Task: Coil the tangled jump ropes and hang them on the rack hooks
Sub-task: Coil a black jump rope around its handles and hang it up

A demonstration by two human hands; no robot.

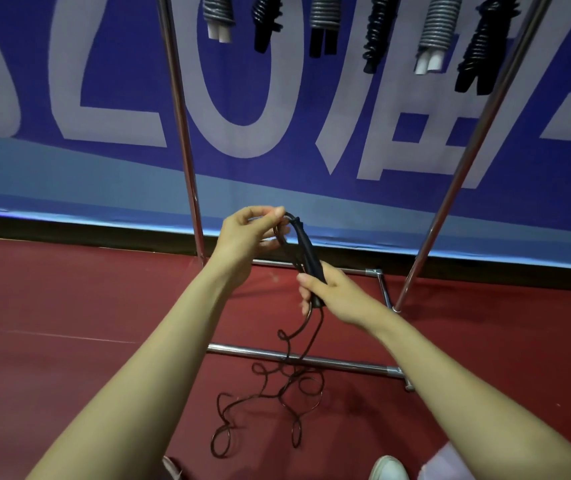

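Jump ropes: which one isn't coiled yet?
The black rope gripped by left hand and right hand; its cord sprawls on the floor, the hung ropes are wound.

The rack (181, 133) stands on the floor (69, 299), just before the banner wall (69, 98). Six coiled ropes (322, 15) hang in a row between its two uprights. In front of the rack, the left hand (249, 233) is higher and leftward, pinching the cord (287, 379) at the top of the handle (306, 251). The right hand (332, 292) is lower and rightward, gripping the handle's lower end. The cord drops across the front base bar (242, 351) into loops on the floor. A shoe (388, 469) lies right of them, at the near edge.
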